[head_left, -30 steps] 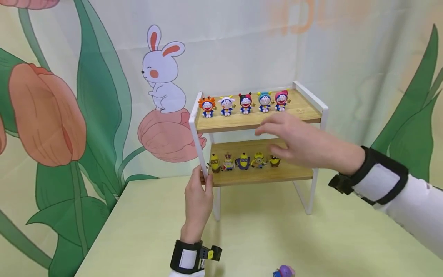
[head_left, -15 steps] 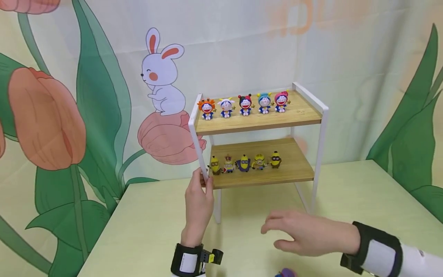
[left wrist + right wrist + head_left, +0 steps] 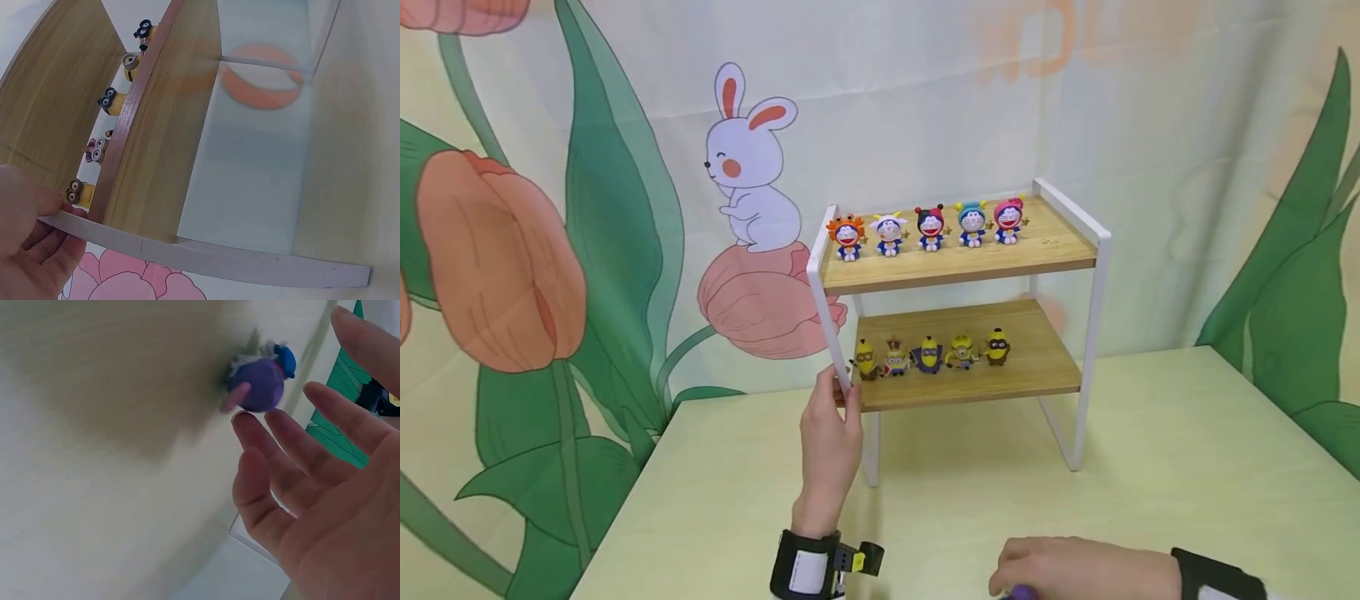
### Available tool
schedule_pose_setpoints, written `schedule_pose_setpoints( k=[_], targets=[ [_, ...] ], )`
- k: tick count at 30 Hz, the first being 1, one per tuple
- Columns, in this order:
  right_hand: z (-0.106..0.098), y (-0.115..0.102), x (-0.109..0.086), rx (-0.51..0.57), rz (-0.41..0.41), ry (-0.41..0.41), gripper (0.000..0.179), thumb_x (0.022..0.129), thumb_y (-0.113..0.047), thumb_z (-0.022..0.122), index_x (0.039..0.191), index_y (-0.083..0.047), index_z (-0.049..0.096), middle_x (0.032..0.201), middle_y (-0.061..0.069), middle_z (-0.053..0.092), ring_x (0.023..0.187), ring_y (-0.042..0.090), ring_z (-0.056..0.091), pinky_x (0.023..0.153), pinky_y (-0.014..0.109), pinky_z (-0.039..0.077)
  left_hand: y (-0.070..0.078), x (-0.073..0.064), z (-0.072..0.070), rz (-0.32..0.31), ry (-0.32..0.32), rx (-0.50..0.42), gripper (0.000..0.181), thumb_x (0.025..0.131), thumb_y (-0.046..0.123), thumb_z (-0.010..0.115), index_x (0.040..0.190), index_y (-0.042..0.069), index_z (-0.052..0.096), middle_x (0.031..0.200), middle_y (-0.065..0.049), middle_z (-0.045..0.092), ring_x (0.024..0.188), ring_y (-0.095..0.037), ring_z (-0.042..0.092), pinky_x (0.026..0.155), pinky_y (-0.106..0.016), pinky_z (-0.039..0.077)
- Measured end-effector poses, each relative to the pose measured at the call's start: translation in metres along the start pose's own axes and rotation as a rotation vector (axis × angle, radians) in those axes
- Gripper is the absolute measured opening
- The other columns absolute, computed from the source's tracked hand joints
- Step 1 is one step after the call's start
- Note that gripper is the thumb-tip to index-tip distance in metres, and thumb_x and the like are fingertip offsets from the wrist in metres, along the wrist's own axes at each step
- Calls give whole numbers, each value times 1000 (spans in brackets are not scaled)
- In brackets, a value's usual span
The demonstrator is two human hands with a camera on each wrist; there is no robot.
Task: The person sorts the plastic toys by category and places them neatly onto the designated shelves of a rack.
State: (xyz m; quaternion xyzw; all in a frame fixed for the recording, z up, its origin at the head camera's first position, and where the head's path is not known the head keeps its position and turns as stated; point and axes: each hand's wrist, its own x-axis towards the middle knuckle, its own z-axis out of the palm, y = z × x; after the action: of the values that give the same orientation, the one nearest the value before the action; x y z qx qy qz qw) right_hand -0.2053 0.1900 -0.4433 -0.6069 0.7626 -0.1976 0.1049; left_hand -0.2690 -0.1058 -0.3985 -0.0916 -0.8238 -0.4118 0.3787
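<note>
My left hand (image 3: 831, 454) grips the left white post (image 3: 827, 323) of a two-tier wooden shelf, level with its lower board (image 3: 977, 398). In the left wrist view the thumb and fingers wrap that post. At the bottom of the head view my right hand (image 3: 1078, 567) is over a small figurine with a purple head (image 3: 1021, 592). The right wrist view shows this figurine (image 3: 261, 387) lying on the table just beyond my fingertips, the fingers spread and slightly bent. Whether a fingertip touches it I cannot tell.
A row of several blue-and-white cat figurines (image 3: 930, 229) stands on the upper board (image 3: 970, 271). Several yellow minion figurines (image 3: 928, 355) line the lower board. The shelf stands on a pale table (image 3: 715, 492) before a printed curtain (image 3: 910, 100) with tulips and a rabbit.
My right hand has come down from in front of the shelf to the purple-headed figurine near the table's front. My left hand keeps its grip on the post.
</note>
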Motion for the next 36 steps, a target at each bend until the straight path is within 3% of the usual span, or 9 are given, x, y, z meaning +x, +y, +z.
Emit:
schedule_pose_setpoints(
  k=[10,17,20,25,30,36],
  targets=[
    [24,9,-4,25,2,36,21,102,-33,52,117,-24,65,109,-17,57,97,-6,51,73,11,42,3,0,0,-2,0,9,21,96,0,60,115,-2,54,88,-9,62,76,-21,58,67,-36,50],
    [32,17,-1,42,-48,113,18,98,-27,61,113,-17,65,102,-9,60,92,-4,54,73,9,44,4,0,-1,-1,-2,0,21,95,0,60,115,-3,54,89,-10,62,76,-21,59,67,-37,50],
    [28,17,-3,77,23,53,29,98,-34,60,119,-14,62,107,-9,60,93,-4,53,75,15,46,3,1,0,6,0,-5,20,95,-1,60,115,-3,54,89,-10,62,76,-21,59,67,-36,51],
    [18,15,-6,196,234,-23,38,95,-43,63,119,-15,59,102,-18,58,87,-3,52,75,21,48,2,1,2,8,2,-7,21,95,-1,60,114,-4,54,89,-10,62,76,-21,59,67,-35,50],
    [8,11,-9,241,293,34,17,94,-25,67,108,-18,63,94,-20,57,80,-2,53,71,20,48,1,1,3,13,-1,-9,20,96,0,60,115,-4,54,89,-10,62,76,-20,59,67,-35,51],
    [-5,10,-14,189,213,148,16,94,-8,65,108,-15,67,97,-15,59,83,-1,54,73,20,50,1,0,2,13,5,3,22,95,-1,61,116,-4,54,89,-11,62,75,-21,59,67,-36,50]
  ],
)
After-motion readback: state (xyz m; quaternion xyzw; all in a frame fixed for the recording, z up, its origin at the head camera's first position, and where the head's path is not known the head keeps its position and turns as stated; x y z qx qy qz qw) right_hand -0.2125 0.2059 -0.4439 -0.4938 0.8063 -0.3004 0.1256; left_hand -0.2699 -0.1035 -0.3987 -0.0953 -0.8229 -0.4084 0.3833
